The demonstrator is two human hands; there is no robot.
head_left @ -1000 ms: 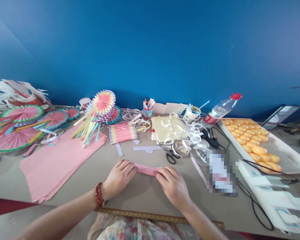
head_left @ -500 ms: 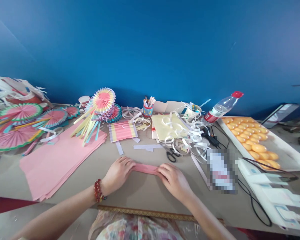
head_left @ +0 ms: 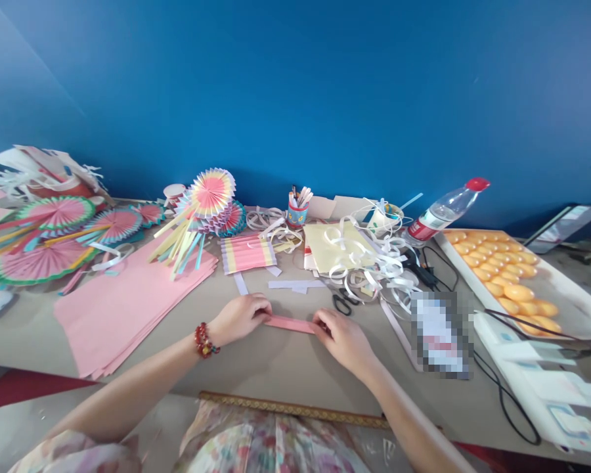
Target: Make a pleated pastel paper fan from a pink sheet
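A narrow folded strip of pink paper (head_left: pixel 291 324) stretches between my hands, low over the table. My left hand (head_left: pixel 240 319), with a red beaded bracelet at the wrist, pinches its left end. At the other end, my right hand (head_left: pixel 342 336) has its fingers closed on the paper. Beyond the strip lies a pleated pink, yellow and lilac sheet (head_left: pixel 247 253) with lilac paper strips (head_left: pixel 295 284) beside it. Black-handled scissors (head_left: pixel 343 302) rest just past my right hand, partly under curled white ribbon.
Left are stacked pink sheets (head_left: pixel 128 299) and folded paper fans (head_left: pixel 54 259). Curled white ribbons (head_left: pixel 394 263) lie near a tilted water bottle (head_left: pixel 443 213). At right stand a tray (head_left: pixel 581 309) of yellow oval pieces and a white power strip (head_left: pixel 517 381) with cables.
Both hands have changed their grip: the fingers have gone from lying flatter along the pink strip to pinching its ends. The whole view has shifted slightly.
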